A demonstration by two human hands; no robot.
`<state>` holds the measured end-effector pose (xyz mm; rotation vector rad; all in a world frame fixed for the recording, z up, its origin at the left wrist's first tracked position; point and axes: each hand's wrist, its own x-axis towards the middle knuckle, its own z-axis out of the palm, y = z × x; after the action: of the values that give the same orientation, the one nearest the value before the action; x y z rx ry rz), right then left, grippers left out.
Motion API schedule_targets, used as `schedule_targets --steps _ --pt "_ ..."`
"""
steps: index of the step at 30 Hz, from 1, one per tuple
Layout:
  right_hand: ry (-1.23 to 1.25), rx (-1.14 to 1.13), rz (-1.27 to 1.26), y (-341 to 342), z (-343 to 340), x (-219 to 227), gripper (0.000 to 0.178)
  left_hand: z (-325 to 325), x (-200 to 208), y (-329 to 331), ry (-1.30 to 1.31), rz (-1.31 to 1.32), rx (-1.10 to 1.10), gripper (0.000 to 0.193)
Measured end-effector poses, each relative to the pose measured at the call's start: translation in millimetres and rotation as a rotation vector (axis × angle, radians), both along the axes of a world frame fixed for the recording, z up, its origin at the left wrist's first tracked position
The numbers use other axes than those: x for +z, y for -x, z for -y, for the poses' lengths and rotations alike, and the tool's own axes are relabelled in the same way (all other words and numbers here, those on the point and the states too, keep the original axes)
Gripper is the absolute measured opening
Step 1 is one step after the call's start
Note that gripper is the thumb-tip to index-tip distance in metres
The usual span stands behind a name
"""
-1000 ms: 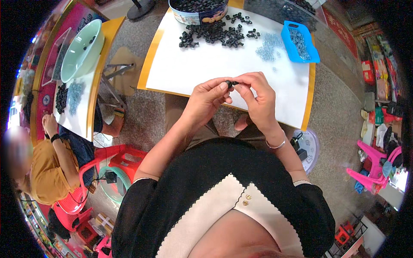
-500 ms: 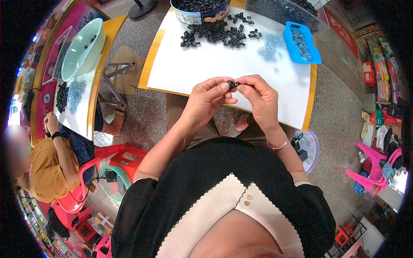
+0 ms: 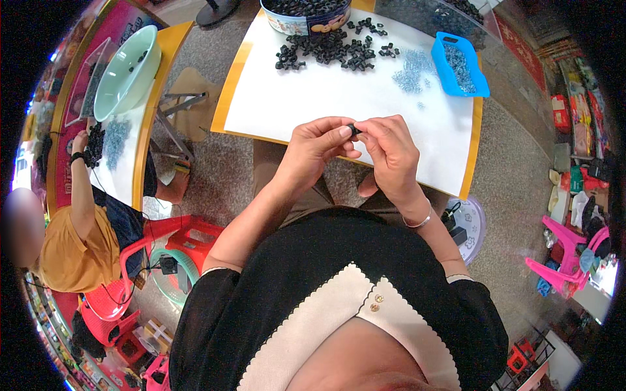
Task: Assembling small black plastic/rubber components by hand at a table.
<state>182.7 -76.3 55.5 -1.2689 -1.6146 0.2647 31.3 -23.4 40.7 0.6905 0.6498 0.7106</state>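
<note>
My left hand [image 3: 317,148] pinches a small black plastic piece [image 3: 354,130] between thumb and forefinger, just above the near edge of the white-topped table [image 3: 280,98]. My right hand [image 3: 393,153] meets it there, its thumb and forefinger closed together at the piece's right side; whatever they hold is hidden. A heap of similar black pieces [image 3: 326,49] lies at the table's far side. Right of it spreads a scatter of small clear bluish bits [image 3: 412,70]. More of those bits fill a blue plastic tray [image 3: 481,85] at the far right corner.
Behind the heap stands a round tin [image 3: 287,25] full of black pieces, beside a clear bin [image 3: 404,19]. At left, a co-worker in a mustard shirt [image 3: 78,251] sits at another table holding a pale green basin [image 3: 124,98]. Red chairs [image 3: 195,238] stand at lower left.
My right fingers have shifted slightly and now cover more of the black piece's right side. The co-worker's arm has stretched forward to the black pieces on their table.
</note>
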Motion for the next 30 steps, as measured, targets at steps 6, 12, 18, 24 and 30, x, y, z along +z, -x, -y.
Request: schedule_targets --steps 6,12,18,24,30 --pt "-0.060 -0.058 0.036 3.3 1.4 -9.3 0.018 1.6 -1.2 -2.3 -0.049 -0.038 -0.048 0.027" --pt "0.038 0.003 0.005 3.8 2.0 -9.3 0.020 -6.6 -0.2 3.9 -0.129 -0.122 -0.171 0.030" --pt "0.288 0.213 -0.319 -7.1 -0.6 -11.8 0.025 -10.6 -3.7 7.8 -0.053 -0.054 -0.198 0.030" --pt "0.326 0.128 -0.430 -3.1 -1.8 -17.5 0.022 -2.6 -4.2 0.2 -0.009 0.007 -0.079 0.029" --pt "0.217 0.098 -0.191 8.1 -3.5 -8.8 0.024 6.8 -7.6 -5.5 -0.024 -0.119 0.028 0.029"
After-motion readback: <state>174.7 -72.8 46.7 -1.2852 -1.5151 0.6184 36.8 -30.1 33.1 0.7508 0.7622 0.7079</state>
